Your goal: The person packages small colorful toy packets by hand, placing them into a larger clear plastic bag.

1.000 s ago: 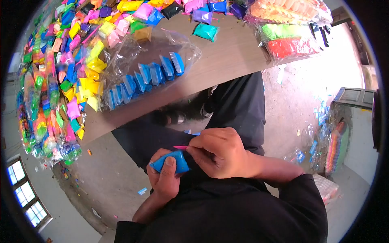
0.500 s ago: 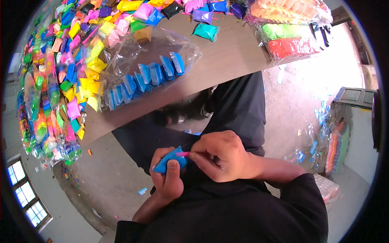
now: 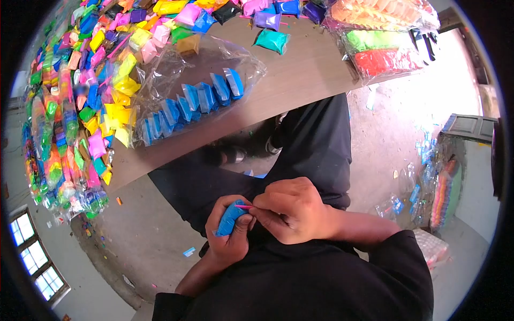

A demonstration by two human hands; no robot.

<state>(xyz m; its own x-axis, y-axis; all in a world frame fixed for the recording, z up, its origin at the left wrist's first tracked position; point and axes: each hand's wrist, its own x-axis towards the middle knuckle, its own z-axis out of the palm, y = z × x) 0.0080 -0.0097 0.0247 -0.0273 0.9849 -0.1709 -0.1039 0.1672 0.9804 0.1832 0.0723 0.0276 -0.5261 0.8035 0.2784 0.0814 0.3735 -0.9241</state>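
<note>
Above my lap, my left hand (image 3: 229,235) is closed around a blue packet (image 3: 229,219), which stands tilted between thumb and fingers. My right hand (image 3: 292,209) pinches a thin pink stick (image 3: 244,207), whose far end lies against the upper part of the packet. Whether the stick goes into the packet cannot be made out. Both hands are close together, just in front of the black shirt. On the table (image 3: 300,69), a clear plastic bag (image 3: 225,51) lies with a row of several blue packets (image 3: 206,97) on it.
A large heap of colourful packets (image 3: 96,128) covers the table's left side. A teal packet (image 3: 272,41) lies near the table's middle. Bagged green and red packs (image 3: 383,53) sit at its right end. Plastic wrappers (image 3: 415,195) and a striped pack (image 3: 443,195) are on the floor at right.
The blue packet has turned more upright in my left hand, which has rotated with it. My right hand and the pink stick have shifted slightly, with the stick now across the packet's upper part.
</note>
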